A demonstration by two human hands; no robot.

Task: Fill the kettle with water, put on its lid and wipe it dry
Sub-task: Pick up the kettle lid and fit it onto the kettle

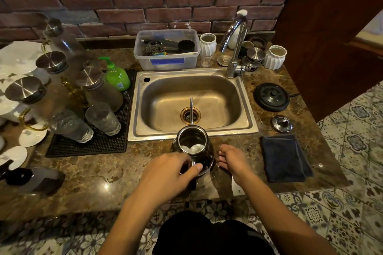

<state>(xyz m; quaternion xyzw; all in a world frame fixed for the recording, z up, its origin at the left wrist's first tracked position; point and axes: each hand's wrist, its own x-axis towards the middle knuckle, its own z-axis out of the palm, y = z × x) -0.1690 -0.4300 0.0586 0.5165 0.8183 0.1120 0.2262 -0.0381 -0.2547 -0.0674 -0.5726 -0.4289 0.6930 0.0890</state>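
A steel gooseneck kettle (192,141) stands open on the marble counter just in front of the sink (192,101), its thin spout pointing over the basin. My left hand (167,174) is closed around the kettle's handle at its near side. My right hand (232,159) hovers open just to the right of the kettle body, fingers spread, apart from it. The kettle's shiny lid (282,124) lies on the counter to the right of the sink. A folded dark blue cloth (285,158) lies in front of the lid. The chrome tap (235,47) stands at the sink's back right; no water runs.
The kettle's black base (271,97) sits right of the sink. Glass bottles and upturned glasses (102,119) crowd a black mat on the left, with a green soap bottle (117,75). A plastic tub (166,49) and white cups stand behind the sink. A brown door (331,27) hangs at right.
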